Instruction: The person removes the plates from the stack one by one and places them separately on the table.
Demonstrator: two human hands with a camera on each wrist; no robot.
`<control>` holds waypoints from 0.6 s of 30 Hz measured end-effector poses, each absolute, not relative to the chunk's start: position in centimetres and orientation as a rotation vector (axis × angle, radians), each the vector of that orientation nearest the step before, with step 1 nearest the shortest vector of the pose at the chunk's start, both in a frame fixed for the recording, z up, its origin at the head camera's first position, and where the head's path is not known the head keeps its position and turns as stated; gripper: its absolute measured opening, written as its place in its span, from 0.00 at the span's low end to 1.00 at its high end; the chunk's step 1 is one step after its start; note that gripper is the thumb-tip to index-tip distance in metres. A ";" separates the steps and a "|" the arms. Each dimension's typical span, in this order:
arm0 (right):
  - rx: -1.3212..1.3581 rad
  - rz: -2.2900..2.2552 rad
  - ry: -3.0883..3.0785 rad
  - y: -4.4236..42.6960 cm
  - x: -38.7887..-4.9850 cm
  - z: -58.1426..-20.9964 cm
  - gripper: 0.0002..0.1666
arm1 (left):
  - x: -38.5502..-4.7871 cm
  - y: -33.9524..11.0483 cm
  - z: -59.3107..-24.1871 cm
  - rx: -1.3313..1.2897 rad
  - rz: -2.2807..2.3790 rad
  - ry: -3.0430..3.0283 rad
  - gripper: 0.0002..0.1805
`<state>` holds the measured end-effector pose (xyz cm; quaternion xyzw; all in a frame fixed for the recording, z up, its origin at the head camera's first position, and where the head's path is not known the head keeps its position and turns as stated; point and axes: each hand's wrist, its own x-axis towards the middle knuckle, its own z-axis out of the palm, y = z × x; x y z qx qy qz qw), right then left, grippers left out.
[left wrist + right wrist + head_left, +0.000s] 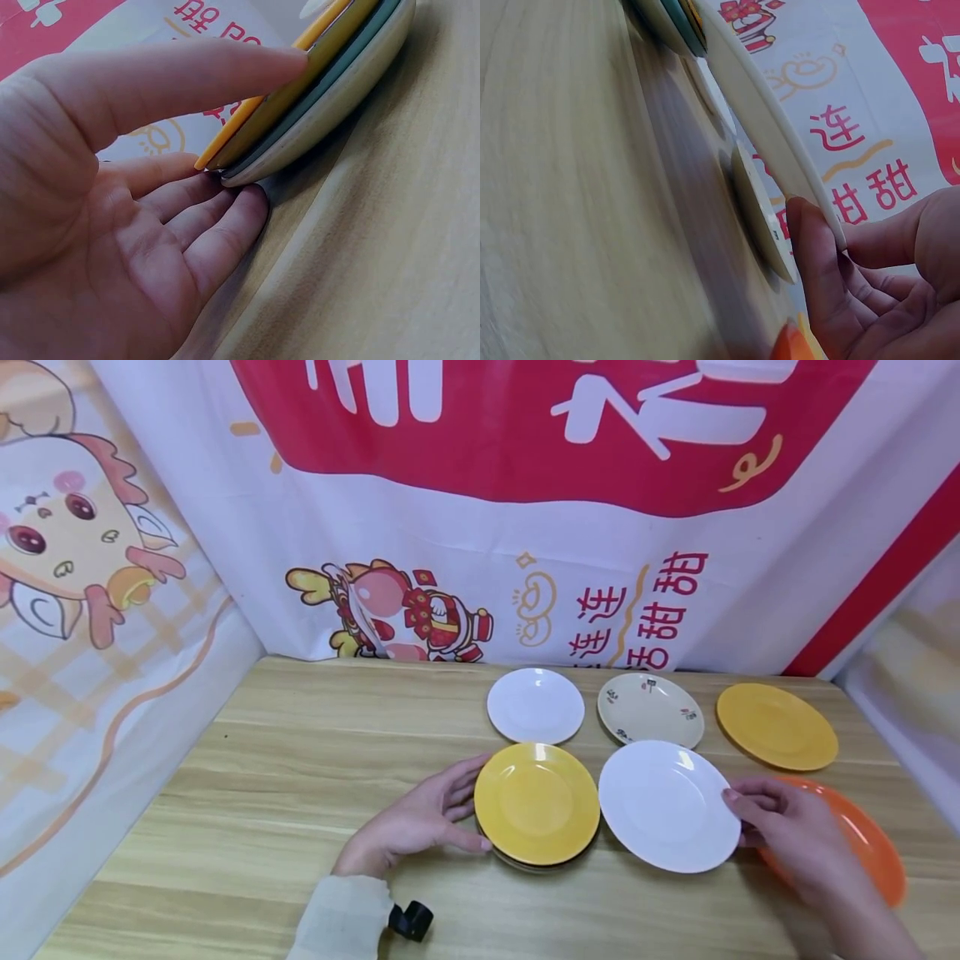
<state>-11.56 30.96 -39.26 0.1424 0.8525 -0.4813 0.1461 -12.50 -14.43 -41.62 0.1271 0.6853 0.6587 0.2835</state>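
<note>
A white plate (pixel 670 806) is pinched at its right rim between the thumb and fingers of my right hand (pixel 791 827). In the right wrist view that plate (pixel 769 112) is raised off the table. Left of it stands a stack of plates topped by a yellow plate (pixel 537 803). My left hand (pixel 423 814) touches the stack's left edge, its thumb and fingers fairly straight and spread around the rim. The left wrist view shows a green plate (pixel 330 90) and a cream plate (pixel 352 112) lower in the stack.
Along the back of the wooden table (pixel 360 727) lie another white plate (pixel 536 706), a patterned cream plate (pixel 651 708) and another yellow plate (pixel 777 727). An orange plate (pixel 873 847) lies at right, partly behind my right hand. A printed cloth (pixel 420 510) hangs behind the table.
</note>
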 end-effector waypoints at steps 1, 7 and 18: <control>0.404 -1.378 2.465 31.1 -11.6 -39.2 0.34 | -12.5 -14.4 -41.6 0.340 1.763 1.835 0.60; 0.426 -1.320 2.502 31.8 -11.6 -39.0 0.36 | -12.5 -14.5 -41.6 0.345 1.768 1.830 0.60; 0.395 -1.274 2.507 31.7 -11.7 -39.7 0.37 | -12.4 -14.4 -41.6 0.341 1.774 1.826 0.60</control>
